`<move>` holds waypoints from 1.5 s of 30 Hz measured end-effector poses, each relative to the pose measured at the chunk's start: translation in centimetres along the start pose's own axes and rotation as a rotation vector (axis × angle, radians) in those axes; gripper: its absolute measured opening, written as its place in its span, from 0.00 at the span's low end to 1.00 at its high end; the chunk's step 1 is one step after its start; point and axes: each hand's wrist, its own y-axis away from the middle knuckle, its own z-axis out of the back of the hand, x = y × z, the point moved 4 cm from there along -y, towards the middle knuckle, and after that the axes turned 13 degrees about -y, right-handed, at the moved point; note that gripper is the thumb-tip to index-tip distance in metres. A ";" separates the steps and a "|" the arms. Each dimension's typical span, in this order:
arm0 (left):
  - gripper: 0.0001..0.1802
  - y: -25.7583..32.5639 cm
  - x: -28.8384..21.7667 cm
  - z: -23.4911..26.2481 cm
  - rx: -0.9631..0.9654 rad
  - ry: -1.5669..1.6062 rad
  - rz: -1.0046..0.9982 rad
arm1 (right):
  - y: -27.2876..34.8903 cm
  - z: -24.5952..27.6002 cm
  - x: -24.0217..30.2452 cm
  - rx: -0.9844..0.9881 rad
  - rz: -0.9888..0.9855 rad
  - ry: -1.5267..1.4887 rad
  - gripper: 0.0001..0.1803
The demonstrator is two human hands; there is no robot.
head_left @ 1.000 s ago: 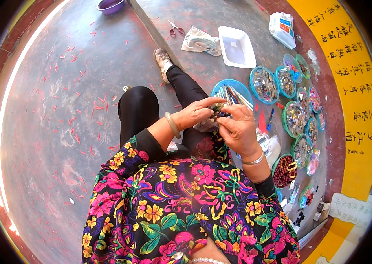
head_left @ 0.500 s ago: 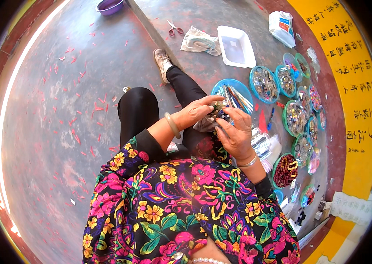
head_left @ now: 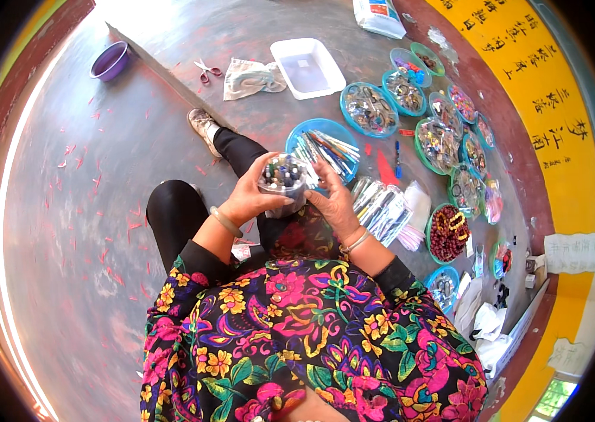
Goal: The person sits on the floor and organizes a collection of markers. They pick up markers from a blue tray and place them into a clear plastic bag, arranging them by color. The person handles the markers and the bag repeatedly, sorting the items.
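A clear plastic cup packed with upright pens is held in front of me over my lap. My left hand wraps the cup's left side, a pale bangle on that wrist. My right hand cups its right side, fingers spread along the wall. Just beyond the cup lies a blue tray of loose pens on the grey floor. I sit on the floor in a flowered top, one leg stretched out.
Several round blue and green trays of small items curve along the right by a yellow wall. A white rectangular tub, a folded bag, scissors, a purple bowl and clear pen packets lie around.
Both hands were pinching small items together near the blue tray; now they hold the pen-filled cup between them, closer to my body.
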 end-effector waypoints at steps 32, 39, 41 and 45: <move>0.29 0.6 -2.0 -6.4 0.024 0.059 0.231 | 7.6 7.0 0.8 -0.075 -0.285 -0.865 0.33; 0.17 2.4 4.2 -4.0 -0.050 0.134 0.519 | 19.7 23.0 -7.4 -0.696 -0.139 -0.809 0.26; 0.16 2.3 4.7 -3.8 -0.045 0.195 0.509 | 24.3 25.9 -11.1 -0.869 -0.168 -0.755 0.23; 0.14 2.7 5.2 -3.9 -0.041 0.125 0.486 | 29.8 26.6 -15.4 -1.169 -0.203 -0.773 0.19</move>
